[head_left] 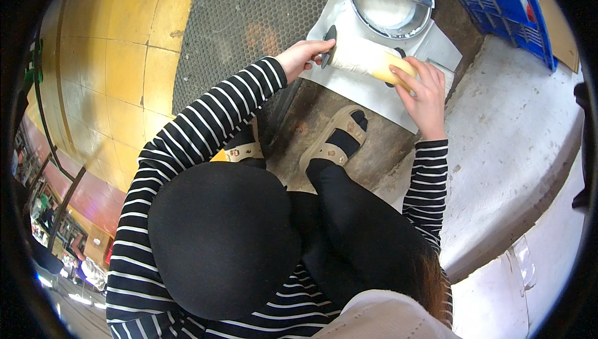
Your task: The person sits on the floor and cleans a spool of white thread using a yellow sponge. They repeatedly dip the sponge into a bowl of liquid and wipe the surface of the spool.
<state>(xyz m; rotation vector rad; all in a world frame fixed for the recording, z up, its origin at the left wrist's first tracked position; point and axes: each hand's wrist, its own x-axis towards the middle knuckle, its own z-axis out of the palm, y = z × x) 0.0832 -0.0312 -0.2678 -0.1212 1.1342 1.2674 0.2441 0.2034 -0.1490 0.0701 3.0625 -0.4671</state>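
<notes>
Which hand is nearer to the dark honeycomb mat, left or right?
Left. The left hand is at the dark disc, close by the right edge of the honeycomb mat in the picture; the right hand is farther right, on the pale yellow cylinder.

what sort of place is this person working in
Perhaps a small workshop or food-preparation corner: there's a dark honeycomb mat, a blue plastic crate and a round bowl smeared with white.

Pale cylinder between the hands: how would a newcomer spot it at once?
Find the silver surface at upper centre, with a round basin. Below that, the cylinder runs from a dark disc at the left hand to the right hand. Unlike the surface and basin, its right end is yellow.
</notes>
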